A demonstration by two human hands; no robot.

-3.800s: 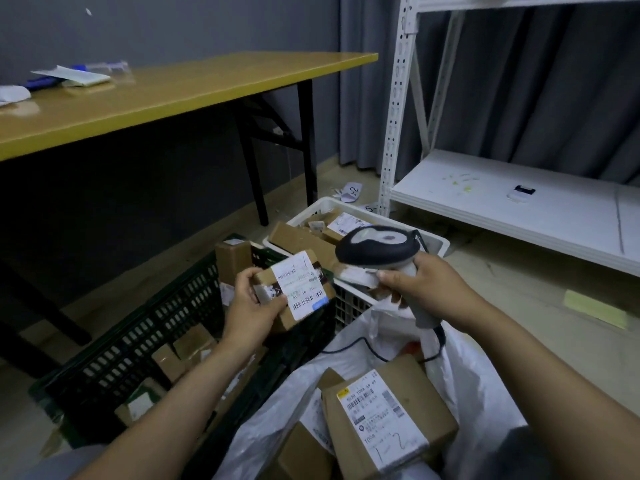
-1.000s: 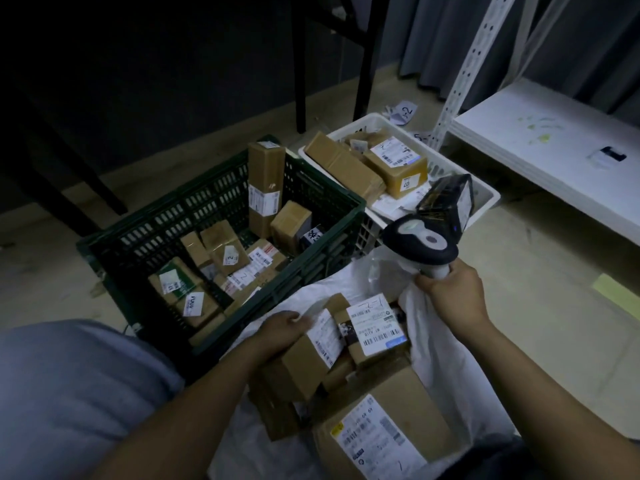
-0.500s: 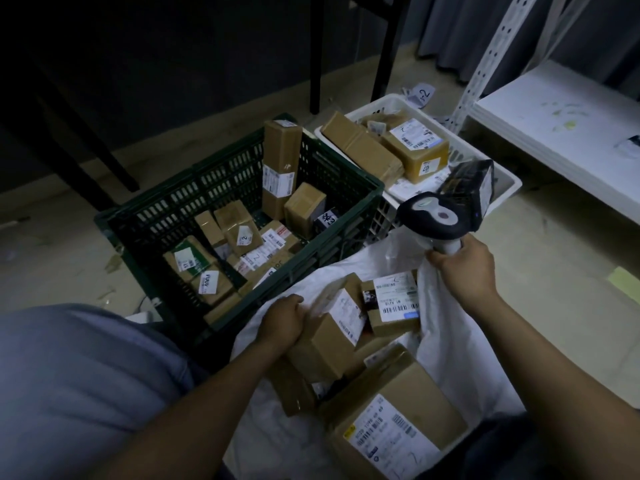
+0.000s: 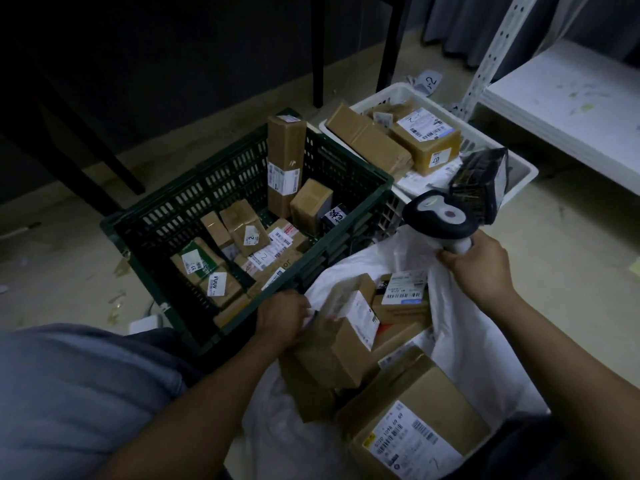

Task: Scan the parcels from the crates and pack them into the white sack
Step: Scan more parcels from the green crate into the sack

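**A:** Two crates stand on the floor ahead of us. The green crate (image 4: 242, 188) is on our left and the white crate (image 4: 519, 171) just behind it to the right. Both hold brown parcels.

**B:** And the white sack (image 4: 485, 348)?

**A:** It lies open between our arms, against the green crate's near corner. Inside we see a large box (image 4: 415, 420) nearest us, a tilted box (image 4: 349, 341) above it, and a small box (image 4: 403, 294) with its barcode label facing up.

**B:** Our hands?

**A:** Our right hand (image 4: 474, 268) is wrapped round the handle of the scanner (image 4: 440, 216), at the sack's far rim. Sack fabric seems bunched under the same fingers.

**B:** The other one?

**A:** Our left hand (image 4: 282, 318) sits at the sack's left rim, beside the tilted box. Its fingers look curled, but blur hides whether they grip the box, the fabric or nothing, so we cannot tell.

**B:** Anything else?

**A:** A tall box (image 4: 285, 164) stands upright at the back of the green crate. A black packet (image 4: 481, 185) sits just behind the scanner, at the white crate's near edge. A white shelf (image 4: 571, 105) is on our right.
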